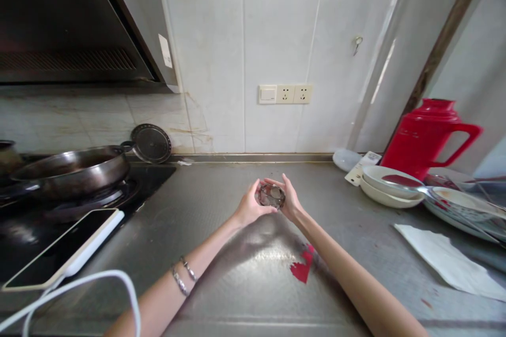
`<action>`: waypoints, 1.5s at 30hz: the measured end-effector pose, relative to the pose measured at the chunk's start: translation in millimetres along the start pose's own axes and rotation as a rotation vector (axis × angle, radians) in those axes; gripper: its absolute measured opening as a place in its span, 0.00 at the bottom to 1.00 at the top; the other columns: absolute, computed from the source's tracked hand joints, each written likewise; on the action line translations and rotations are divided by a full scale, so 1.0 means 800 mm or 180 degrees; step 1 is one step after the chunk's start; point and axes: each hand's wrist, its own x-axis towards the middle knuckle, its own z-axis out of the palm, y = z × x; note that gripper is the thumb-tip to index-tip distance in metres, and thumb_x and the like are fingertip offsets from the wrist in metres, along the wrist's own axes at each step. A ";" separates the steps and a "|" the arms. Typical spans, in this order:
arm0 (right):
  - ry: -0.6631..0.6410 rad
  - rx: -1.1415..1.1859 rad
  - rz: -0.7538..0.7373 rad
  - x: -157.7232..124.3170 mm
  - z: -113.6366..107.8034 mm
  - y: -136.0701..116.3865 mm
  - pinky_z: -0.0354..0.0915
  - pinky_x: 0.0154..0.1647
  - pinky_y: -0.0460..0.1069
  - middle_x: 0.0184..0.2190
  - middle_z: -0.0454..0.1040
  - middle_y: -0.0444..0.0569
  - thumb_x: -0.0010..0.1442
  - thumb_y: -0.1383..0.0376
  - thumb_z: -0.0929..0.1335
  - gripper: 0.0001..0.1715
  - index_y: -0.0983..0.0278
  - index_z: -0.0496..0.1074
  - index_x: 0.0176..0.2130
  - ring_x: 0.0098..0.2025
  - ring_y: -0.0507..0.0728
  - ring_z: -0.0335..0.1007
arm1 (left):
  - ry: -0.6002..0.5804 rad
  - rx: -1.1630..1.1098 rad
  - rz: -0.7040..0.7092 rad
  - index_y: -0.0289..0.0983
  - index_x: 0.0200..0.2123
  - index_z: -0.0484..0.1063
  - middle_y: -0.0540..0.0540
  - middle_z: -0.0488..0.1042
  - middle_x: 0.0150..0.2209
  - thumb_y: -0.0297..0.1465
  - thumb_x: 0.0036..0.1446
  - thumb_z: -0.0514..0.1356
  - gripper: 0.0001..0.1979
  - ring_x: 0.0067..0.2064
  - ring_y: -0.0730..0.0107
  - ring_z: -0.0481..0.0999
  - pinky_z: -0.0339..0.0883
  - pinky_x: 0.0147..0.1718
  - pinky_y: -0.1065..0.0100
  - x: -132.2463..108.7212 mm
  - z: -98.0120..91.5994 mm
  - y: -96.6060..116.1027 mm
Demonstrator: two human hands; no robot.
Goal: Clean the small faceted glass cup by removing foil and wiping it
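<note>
Both my hands are wrapped round a small round glass dish [271, 196], which looks clear and brownish with a shiny rim. My left hand [250, 203] curves along its left and near side, thumb across the front. On the right side my right hand [290, 199] cups it, with the fingers pointing up and away. Whether the dish rests on the counter or hangs just above it, I cannot tell. A red torn-edged patch [302, 266] lies on the counter between my forearms.
A steel pan [85, 171] sits on the black stove at left, near a phone [65, 247] and its white cable [122, 279]. At right are a red thermos jug [425, 139], stacked white bowls [389, 197], plates [446, 216] and a white paper towel [450, 260]. A tiled wall closes the back.
</note>
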 end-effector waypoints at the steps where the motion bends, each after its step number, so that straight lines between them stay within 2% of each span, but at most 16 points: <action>1: -0.0041 -0.0019 0.0038 -0.001 0.001 -0.002 0.71 0.44 0.55 0.38 0.79 0.57 0.65 0.50 0.55 0.33 0.70 0.73 0.48 0.43 0.61 0.76 | 0.0010 0.0014 0.0038 0.32 0.60 0.58 0.31 0.64 0.57 0.29 0.28 0.75 0.52 0.58 0.48 0.65 0.57 0.59 0.51 0.000 0.001 0.001; 3: -0.0081 -0.0089 0.0074 -0.003 0.003 -0.004 0.72 0.43 0.54 0.37 0.80 0.57 0.65 0.49 0.55 0.34 0.70 0.74 0.47 0.42 0.61 0.76 | -0.0173 -0.0202 0.0050 0.32 0.56 0.61 0.32 0.66 0.55 0.28 0.30 0.75 0.48 0.57 0.50 0.67 0.58 0.59 0.51 0.000 0.004 0.001; 6: -0.0112 -0.0217 0.0100 -0.004 0.002 -0.004 0.72 0.43 0.53 0.37 0.80 0.57 0.64 0.49 0.55 0.34 0.70 0.74 0.47 0.41 0.60 0.76 | -0.0537 -0.0562 -0.0072 0.34 0.56 0.60 0.34 0.69 0.53 0.27 0.33 0.74 0.45 0.54 0.53 0.70 0.59 0.57 0.51 -0.002 0.007 -0.001; 9: -0.0113 -0.0259 0.0106 -0.004 0.002 -0.003 0.72 0.43 0.54 0.36 0.80 0.57 0.63 0.48 0.56 0.34 0.69 0.75 0.47 0.41 0.61 0.76 | -0.0578 -0.0425 -0.0092 0.34 0.56 0.59 0.34 0.70 0.53 0.25 0.35 0.73 0.43 0.54 0.54 0.71 0.60 0.57 0.51 -0.004 0.008 0.000; 14: -0.0068 -0.0254 0.0055 -0.006 0.003 -0.002 0.71 0.44 0.54 0.37 0.80 0.58 0.61 0.46 0.58 0.33 0.69 0.76 0.42 0.43 0.63 0.76 | -0.0443 -0.0135 0.0037 0.34 0.55 0.57 0.34 0.68 0.54 0.26 0.39 0.71 0.40 0.55 0.56 0.70 0.60 0.57 0.51 -0.007 0.009 0.002; 19: -0.0032 -0.0221 0.0012 -0.005 0.003 0.002 0.70 0.47 0.54 0.39 0.79 0.56 0.60 0.46 0.59 0.31 0.68 0.75 0.42 0.47 0.62 0.74 | -0.0224 0.0114 0.0237 0.35 0.56 0.53 0.35 0.66 0.55 0.30 0.43 0.70 0.40 0.56 0.56 0.68 0.58 0.58 0.51 -0.005 0.008 -0.009; 26: 0.0158 -0.0283 -0.0292 0.001 0.013 0.023 0.65 0.52 0.50 0.42 0.77 0.48 0.57 0.47 0.64 0.24 0.62 0.73 0.40 0.53 0.60 0.69 | 0.0301 0.0525 0.0017 0.33 0.56 0.51 0.31 0.64 0.56 0.34 0.42 0.70 0.42 0.58 0.54 0.66 0.56 0.59 0.50 0.003 -0.002 -0.021; 28: 0.0175 -0.0218 -0.0406 0.004 0.015 0.033 0.64 0.53 0.50 0.43 0.77 0.48 0.57 0.47 0.64 0.23 0.62 0.73 0.40 0.53 0.59 0.68 | 0.0352 0.0510 0.0022 0.33 0.56 0.51 0.31 0.64 0.56 0.34 0.42 0.70 0.42 0.58 0.54 0.66 0.56 0.59 0.51 0.004 -0.004 -0.021; 31: 0.0363 -0.0240 -0.0545 0.009 0.010 0.037 0.64 0.54 0.50 0.47 0.76 0.47 0.57 0.48 0.64 0.23 0.61 0.73 0.42 0.54 0.59 0.67 | 0.0179 0.0429 0.0112 0.34 0.56 0.52 0.33 0.65 0.57 0.34 0.42 0.70 0.42 0.57 0.56 0.68 0.59 0.58 0.53 0.002 -0.004 -0.018; 34: 0.0459 -0.0248 -0.0516 0.013 -0.002 0.025 0.64 0.53 0.51 0.50 0.74 0.47 0.60 0.48 0.62 0.24 0.62 0.73 0.43 0.54 0.59 0.68 | -0.0225 0.0414 0.0315 0.36 0.57 0.55 0.36 0.67 0.56 0.35 0.50 0.65 0.34 0.55 0.59 0.70 0.62 0.56 0.56 -0.003 -0.001 -0.013; 36: 0.0377 -0.0215 -0.0385 0.015 -0.010 0.013 0.66 0.52 0.53 0.50 0.74 0.50 0.62 0.48 0.59 0.26 0.63 0.73 0.43 0.53 0.60 0.69 | -0.0312 0.0390 0.0418 0.35 0.57 0.57 0.36 0.68 0.55 0.35 0.54 0.62 0.29 0.54 0.60 0.71 0.64 0.55 0.58 -0.004 0.000 -0.011; 38: 0.0279 -0.0206 -0.0292 0.015 -0.014 0.004 0.66 0.51 0.54 0.50 0.74 0.52 0.63 0.48 0.58 0.28 0.64 0.74 0.42 0.52 0.60 0.70 | -0.0180 0.0345 0.0388 0.34 0.56 0.58 0.36 0.70 0.54 0.34 0.53 0.63 0.30 0.53 0.60 0.72 0.66 0.52 0.58 -0.003 -0.001 -0.012; 41: 0.0157 -0.0266 -0.0214 0.012 -0.013 0.000 0.65 0.53 0.56 0.48 0.75 0.53 0.63 0.49 0.58 0.27 0.64 0.75 0.42 0.52 0.61 0.70 | 0.0042 0.0395 0.0225 0.33 0.55 0.61 0.36 0.72 0.51 0.35 0.43 0.70 0.37 0.50 0.57 0.74 0.69 0.48 0.58 0.000 -0.003 -0.013; 45: -0.0056 -0.0406 -0.0033 0.005 -0.005 0.005 0.65 0.54 0.56 0.46 0.77 0.54 0.64 0.49 0.58 0.29 0.65 0.77 0.40 0.49 0.61 0.72 | -0.0250 0.0281 0.0230 0.33 0.53 0.64 0.37 0.73 0.50 0.33 0.33 0.75 0.41 0.51 0.56 0.74 0.67 0.51 0.58 0.000 -0.003 -0.011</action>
